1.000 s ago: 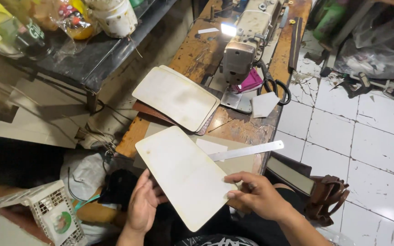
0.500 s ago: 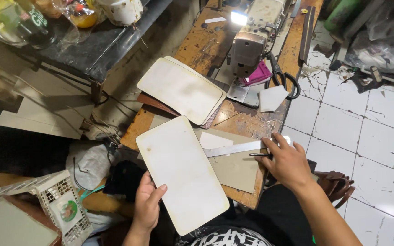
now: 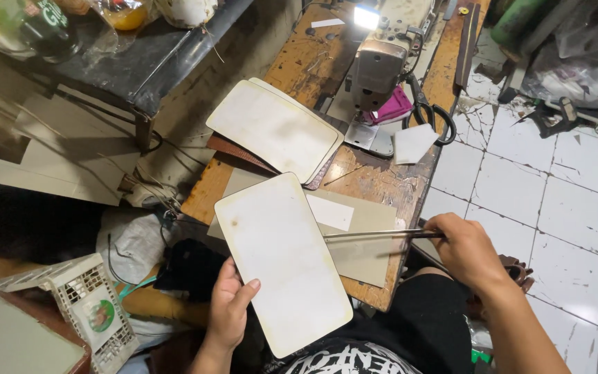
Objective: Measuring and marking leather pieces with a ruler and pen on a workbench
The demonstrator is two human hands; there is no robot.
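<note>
My left hand (image 3: 228, 308) holds a cream rounded-corner board panel (image 3: 282, 260) by its lower left edge, tilted over the near end of the wooden sewing table (image 3: 375, 183). My right hand (image 3: 466, 249) grips the end of a long metal ruler (image 3: 372, 235), lifted on its edge above a grey card sheet (image 3: 365, 242). A small white paper piece (image 3: 330, 212) lies on that sheet beside the panel. Farther up the table rests a stack of similar cream panels (image 3: 275, 128) on brown leather pieces.
A sewing machine (image 3: 382, 62) stands at the table's far end with black scissors (image 3: 437, 118) and a white scrap (image 3: 413, 143) beside it. A dark bench (image 3: 147, 48) with jars is at upper left. A white plastic basket (image 3: 84, 312) sits lower left. White tiled floor lies right.
My right hand has closed on the ruler's end and turned it from lying flat to standing on edge. The left hand keeps holding the panel.
</note>
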